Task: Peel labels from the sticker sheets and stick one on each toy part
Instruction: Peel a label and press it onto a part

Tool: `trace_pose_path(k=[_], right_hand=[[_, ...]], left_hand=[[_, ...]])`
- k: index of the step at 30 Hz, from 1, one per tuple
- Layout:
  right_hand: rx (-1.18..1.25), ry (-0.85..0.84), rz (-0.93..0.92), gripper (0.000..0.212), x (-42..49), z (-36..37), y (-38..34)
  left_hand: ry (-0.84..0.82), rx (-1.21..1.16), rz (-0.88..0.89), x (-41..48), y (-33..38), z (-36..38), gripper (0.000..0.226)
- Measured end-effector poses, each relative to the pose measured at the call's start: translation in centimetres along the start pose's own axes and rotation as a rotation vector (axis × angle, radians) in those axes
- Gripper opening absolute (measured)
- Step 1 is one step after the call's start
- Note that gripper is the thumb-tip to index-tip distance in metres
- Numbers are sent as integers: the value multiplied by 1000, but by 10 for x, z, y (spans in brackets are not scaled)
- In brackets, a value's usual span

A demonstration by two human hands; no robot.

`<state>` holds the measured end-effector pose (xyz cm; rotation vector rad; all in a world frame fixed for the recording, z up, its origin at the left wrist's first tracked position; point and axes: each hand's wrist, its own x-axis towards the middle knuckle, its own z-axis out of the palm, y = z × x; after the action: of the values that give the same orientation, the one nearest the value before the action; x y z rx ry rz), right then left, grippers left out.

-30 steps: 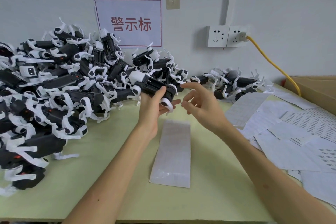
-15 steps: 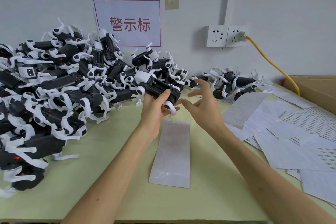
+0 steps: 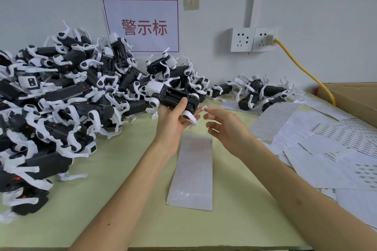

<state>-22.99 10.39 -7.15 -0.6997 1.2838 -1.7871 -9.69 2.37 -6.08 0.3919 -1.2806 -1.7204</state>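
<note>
My left hand (image 3: 173, 126) grips a black toy part with white legs (image 3: 173, 98), held just above the table at centre. My right hand (image 3: 224, 128) hovers close to the right of it with its fingers bent. It carries a small white label (image 3: 204, 108) at the tip of the index finger, a short gap from the toy's end. A long sticker sheet (image 3: 193, 171) lies flat on the green table (image 3: 126, 169) below both hands.
A big heap of black-and-white toy parts (image 3: 61, 96) fills the left of the table. A smaller group (image 3: 257, 91) lies at the back right. Loose sticker sheets (image 3: 326, 149) cover the right side, beside a cardboard box (image 3: 350, 98) and a yellow cable (image 3: 302, 67).
My right hand has drawn back slightly from the toy's end, its fingers more curled, and the small label now shows at its fingertip. The left hand keeps its grip on the toy.
</note>
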Motion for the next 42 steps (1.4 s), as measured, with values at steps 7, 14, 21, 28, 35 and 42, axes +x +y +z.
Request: trace_pose_path(k=[7, 14, 21, 28, 35, 42], right_hand=[[3, 19, 16, 5, -1, 1, 3], [-45, 53, -50, 6, -5, 4, 1], [-461, 264, -607, 19, -17, 17, -1], [-611, -10, -524, 97, -11, 15, 6], [-382, 87, -506, 87, -3, 9, 1], [71, 287, -329, 63, -1, -9, -26]], left_hand=[[-41, -43, -2, 0, 0, 0, 41], [-60, -19, -1, -2, 0, 3, 38], [-71, -19, -86, 1, -1, 2, 46], [-170, -180, -197, 0, -1, -1, 55], [-180, 203, -120, 4, -5, -3, 43], [-221, 1056, 318, 4, -29, -14, 55]])
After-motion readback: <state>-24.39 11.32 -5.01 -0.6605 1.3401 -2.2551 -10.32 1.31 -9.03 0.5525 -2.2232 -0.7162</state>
